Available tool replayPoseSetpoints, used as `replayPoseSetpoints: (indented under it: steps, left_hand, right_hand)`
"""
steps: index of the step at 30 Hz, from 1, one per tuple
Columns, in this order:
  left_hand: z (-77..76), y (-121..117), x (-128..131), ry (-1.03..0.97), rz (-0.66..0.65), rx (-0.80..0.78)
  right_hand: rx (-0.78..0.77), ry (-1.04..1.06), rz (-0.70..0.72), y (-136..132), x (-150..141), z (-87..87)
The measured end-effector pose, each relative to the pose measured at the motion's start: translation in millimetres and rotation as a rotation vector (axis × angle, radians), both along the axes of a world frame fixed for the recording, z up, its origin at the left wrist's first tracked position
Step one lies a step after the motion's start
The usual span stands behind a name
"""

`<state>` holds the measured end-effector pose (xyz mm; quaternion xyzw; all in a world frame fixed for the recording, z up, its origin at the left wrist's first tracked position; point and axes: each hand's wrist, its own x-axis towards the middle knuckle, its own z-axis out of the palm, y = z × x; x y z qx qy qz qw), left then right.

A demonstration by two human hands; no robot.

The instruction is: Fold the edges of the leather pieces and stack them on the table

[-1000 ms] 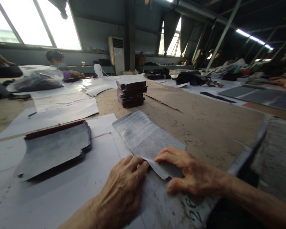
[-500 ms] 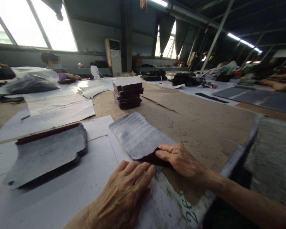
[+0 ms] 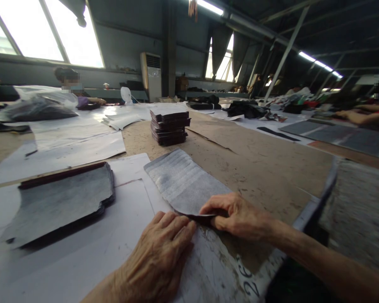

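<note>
A grey fabric piece (image 3: 183, 181) with a dark maroon underside lies at the middle of the table, faint stripes across its far part. My right hand (image 3: 236, 216) pinches its near edge, thumb below and fingers on top. Close by on the left, my left hand (image 3: 164, 248) rests with bent fingers pressed together at the near corner of the piece; its thumb and whatever it may grip are hidden. To the left, a stack of cut grey pieces (image 3: 66, 200) with maroon edges lies on white paper (image 3: 126, 219).
Farther back stands a taller bundle of maroon pieces (image 3: 169, 128) on brown board (image 3: 255, 164). White sheets (image 3: 78, 141) and a plastic bag (image 3: 39, 103) lie at back left. Grey panels (image 3: 341, 134) and a co-worker's arm (image 3: 360, 117) are at the right.
My right hand has moved slightly nearer, and the fabric edge it holds now lies flatter, showing less maroon. My left hand has shifted a little to the left.
</note>
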<state>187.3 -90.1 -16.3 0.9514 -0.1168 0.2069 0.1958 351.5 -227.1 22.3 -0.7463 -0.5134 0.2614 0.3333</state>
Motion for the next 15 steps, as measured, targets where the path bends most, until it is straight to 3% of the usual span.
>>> replayPoseSetpoints:
  steps: [4, 10, 15]
  left_hand:
    - [1.1, -0.4, -2.0, -0.043, -0.035, 0.006]
    - [4.7, -1.9, -5.4, -0.196, -0.073, 0.034]
    - [3.4, -3.1, -4.1, -0.174, -0.053, 0.032]
  right_hand:
    - [0.08, -0.531, -0.023, 4.8, -13.1, -8.1]
    - [0.079, -0.708, -0.098, 18.1, -23.3, -14.5]
    - [0.109, -0.763, -0.028, 17.5, -24.5, -19.0]
